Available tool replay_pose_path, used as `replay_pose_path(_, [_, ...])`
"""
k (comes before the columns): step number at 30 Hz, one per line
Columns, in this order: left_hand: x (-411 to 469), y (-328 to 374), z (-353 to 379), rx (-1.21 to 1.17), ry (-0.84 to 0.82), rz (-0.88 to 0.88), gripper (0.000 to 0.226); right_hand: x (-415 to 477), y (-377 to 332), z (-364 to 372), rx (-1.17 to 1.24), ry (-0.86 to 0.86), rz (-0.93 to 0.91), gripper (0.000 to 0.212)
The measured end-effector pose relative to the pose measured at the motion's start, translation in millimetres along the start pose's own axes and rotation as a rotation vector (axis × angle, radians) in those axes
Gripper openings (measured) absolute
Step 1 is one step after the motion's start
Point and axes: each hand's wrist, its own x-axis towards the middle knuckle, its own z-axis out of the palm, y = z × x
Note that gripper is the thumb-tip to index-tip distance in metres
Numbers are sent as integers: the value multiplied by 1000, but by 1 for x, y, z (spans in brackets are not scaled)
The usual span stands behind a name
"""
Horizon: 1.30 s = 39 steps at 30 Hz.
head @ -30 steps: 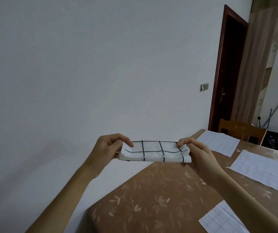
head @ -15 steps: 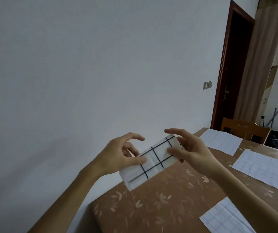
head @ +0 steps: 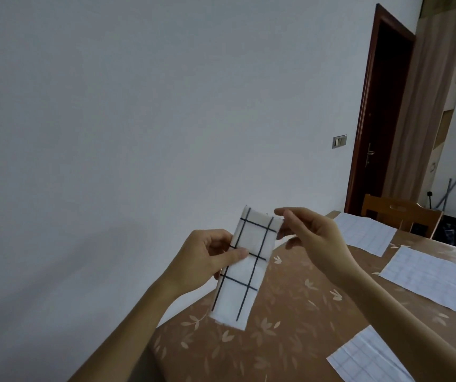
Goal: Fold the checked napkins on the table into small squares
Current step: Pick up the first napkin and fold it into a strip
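Observation:
A white napkin with dark check lines (head: 244, 274), folded into a narrow strip, hangs nearly upright in the air above the table's near left corner. My left hand (head: 207, 260) grips its left edge at the middle, thumb across the front. My right hand (head: 311, 235) pinches the strip's top right corner between thumb and fingers. Three more checked napkins lie flat on the table: one at the far end (head: 364, 232), one at the right (head: 436, 282), one at the near right (head: 370, 357).
The table (head: 290, 326) wears a brown cloth with a pale leaf pattern. A wooden chair (head: 400, 216) stands at its far end. Behind it are a dark wooden door (head: 378, 117) and a doorway. A plain white wall fills the left.
The folded strip has turned from level to nearly upright. My left hand has slid to its middle and my right hand has gone to its top corner.

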Motion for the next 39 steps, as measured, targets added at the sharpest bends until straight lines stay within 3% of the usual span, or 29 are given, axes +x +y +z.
replay_pose_path(3, [1, 0, 2, -42, 124, 40, 8, -7, 1, 2, 18, -164, 141, 39])
replay_pose_path(6, [3, -1, 7, -55, 168, 65, 11, -16, 0, 13, -72, -338, 146, 24])
replay_pose_path(13, [-3, -3, 5, -138, 71, -3, 23, -15, 1, 16, 18, -246, 83, 23])
replay_pose_path(17, [-5, -3, 3, -299, 51, -36, 18, -16, 4, 16, 122, -217, 74, 24])
replay_pose_path(20, [-6, -5, 3, -377, 46, -16, 18, -19, 6, 17, 190, -223, 105, 45])
replay_pose_path(22, [-8, -7, 4, -364, 48, -14, 33, -20, 9, 16, 175, -222, 89, 52])
replay_pose_path(24, [-9, -8, 6, -377, 61, -41, 40, -20, 12, 15, 139, -238, 38, 44])
replay_pose_path(28, [-11, -9, 10, -380, 71, -50, 20, -23, 17, 13, 73, -298, 0, 30])
replay_pose_path(30, [-12, -11, 13, -320, 89, -41, 10, -25, 18, 12, 58, -279, 17, 28])
replay_pose_path(33, [-13, -15, 19, -269, 117, -3, 15, -28, 17, 17, 31, -217, 38, 18])
replay_pose_path(37, [-14, -23, 23, -206, 225, 57, 20, -31, 34, 27, -6, -258, 231, 46])
replay_pose_path(39, [-16, -29, 24, -195, 249, 57, 25, -32, 43, 32, -85, -255, 214, 62])
